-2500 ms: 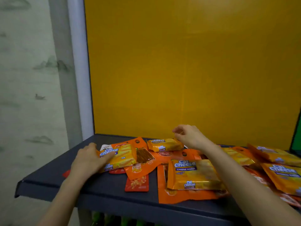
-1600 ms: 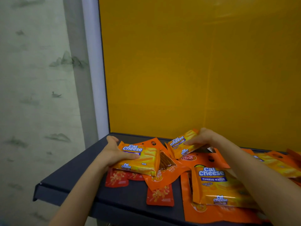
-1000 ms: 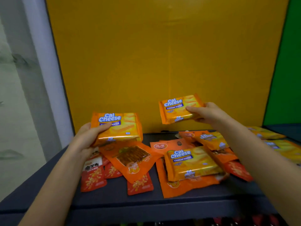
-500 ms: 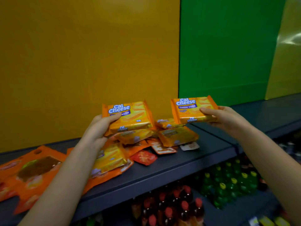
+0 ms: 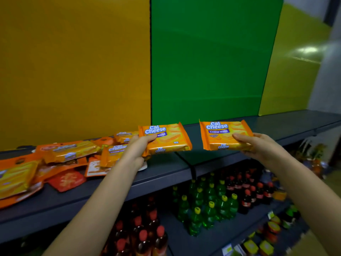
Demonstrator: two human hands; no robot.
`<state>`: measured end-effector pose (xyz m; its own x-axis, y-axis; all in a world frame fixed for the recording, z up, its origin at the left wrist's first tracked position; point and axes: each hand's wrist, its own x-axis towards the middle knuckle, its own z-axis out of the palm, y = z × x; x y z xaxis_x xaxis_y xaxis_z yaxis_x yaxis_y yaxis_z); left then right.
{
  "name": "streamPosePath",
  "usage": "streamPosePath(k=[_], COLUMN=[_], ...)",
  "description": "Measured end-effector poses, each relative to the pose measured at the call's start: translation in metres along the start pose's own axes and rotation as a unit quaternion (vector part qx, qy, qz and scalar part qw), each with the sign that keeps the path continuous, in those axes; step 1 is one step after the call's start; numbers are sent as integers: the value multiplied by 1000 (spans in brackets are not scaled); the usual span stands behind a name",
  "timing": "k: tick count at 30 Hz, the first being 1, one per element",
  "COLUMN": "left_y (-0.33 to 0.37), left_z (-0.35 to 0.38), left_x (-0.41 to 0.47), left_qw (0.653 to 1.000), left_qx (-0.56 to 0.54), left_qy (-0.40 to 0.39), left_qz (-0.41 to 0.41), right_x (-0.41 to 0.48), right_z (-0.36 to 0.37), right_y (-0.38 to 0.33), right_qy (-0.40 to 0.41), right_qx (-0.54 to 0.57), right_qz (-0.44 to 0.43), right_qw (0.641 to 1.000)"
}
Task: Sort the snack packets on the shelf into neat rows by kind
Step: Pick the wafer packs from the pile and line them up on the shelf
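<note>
My left hand [image 5: 135, 151] grips a yellow Cal Cheese wafer packet [image 5: 167, 138] by its left end, held just above the dark shelf [image 5: 166, 170]. My right hand [image 5: 258, 145] grips a second Cal Cheese packet [image 5: 221, 134] by its right end, over the shelf stretch in front of the green panel. A jumbled heap of snack packets [image 5: 73, 154] lies on the shelf's left part: more Cal Cheese packets, large orange pouches [image 5: 22, 163] and small red sachets [image 5: 67, 182].
The shelf runs on to the right, bare before the green panel [image 5: 206, 71] and the yellow-green panel [image 5: 295, 61]. Below stand rows of green bottles [image 5: 203, 206] and dark red-capped bottles [image 5: 144, 235]. Small jars [image 5: 258, 244] sit on the lowest shelf.
Both hands lifted a Cal Cheese packet each from the heap and carried them rightwards. My view swung right from the orange panel to the green one, showing the bottles below.
</note>
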<state>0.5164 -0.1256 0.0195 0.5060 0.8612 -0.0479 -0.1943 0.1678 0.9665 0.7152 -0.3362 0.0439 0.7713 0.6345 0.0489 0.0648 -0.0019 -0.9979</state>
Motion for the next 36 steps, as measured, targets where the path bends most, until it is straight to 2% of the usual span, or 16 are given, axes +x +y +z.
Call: streamPosePath(k=[11,17,23,28,32,36], left_y=[-24,-29,-35,-46,-50,-53], left_z=[99,129,133,116,110,109], left_x=[82,143,181,212,219,221], left_qw=[1000,998,988,954,901,852], left_qx=[11,55,120,248,381,468], left_qy=[17,36,96,167,207,235], left_qz=[-13,-6,4,20,23,20], right_x=[82,142,186,212,221,217], right_z=[-34,-17,10,29,32,36], right_y=[27,40,64,77,73,76], right_qy=[-47,-111,-157,-158,-227,-236], right_qx=[-20,-35,-64,-153,-202,-306], right_qz=[-9,-7,-9,-26,-41,-156], right_qw=[999,993,985,975,952,909])
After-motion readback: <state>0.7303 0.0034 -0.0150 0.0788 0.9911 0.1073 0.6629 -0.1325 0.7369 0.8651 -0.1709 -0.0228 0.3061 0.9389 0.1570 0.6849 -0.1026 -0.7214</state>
